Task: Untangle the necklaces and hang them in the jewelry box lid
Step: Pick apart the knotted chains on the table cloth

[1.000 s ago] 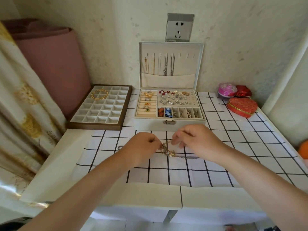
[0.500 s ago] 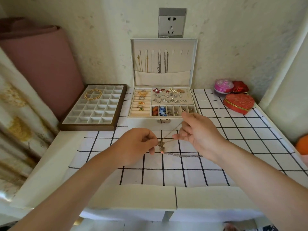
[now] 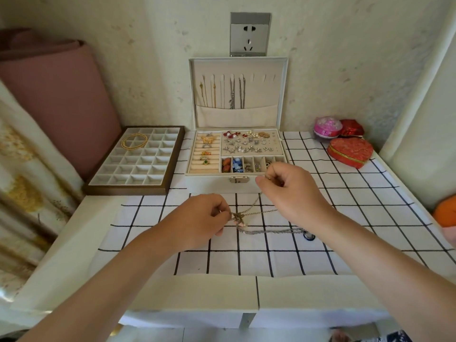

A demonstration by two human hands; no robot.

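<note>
Well inside table (image 3: 74, 243) edges, hands (image 3: 202, 219) (image 3: 293, 193) pinch necklaces (image 3: 238, 217)

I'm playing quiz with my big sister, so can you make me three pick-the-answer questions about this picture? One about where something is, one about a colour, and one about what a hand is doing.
1. Where is the bundle of thin gold hoops?
A. In the brown-framed white grid tray
B. On the checked cloth
C. On the wall socket

2. What colour is the heart-shaped box with a gold rim?
A. Blue
B. Red
C. Green

3. What is the left hand doing?
A. Lying flat and open
B. Holding the heart-shaped box
C. Pinching the knot of tangled metal necklaces

Answers:
1. A, the hoops lie across cells at the tray's back left.
2. B, its top and side are red.
3. C, its fingertips close on the knot, while the right hand holds a thin chain raised.
</note>
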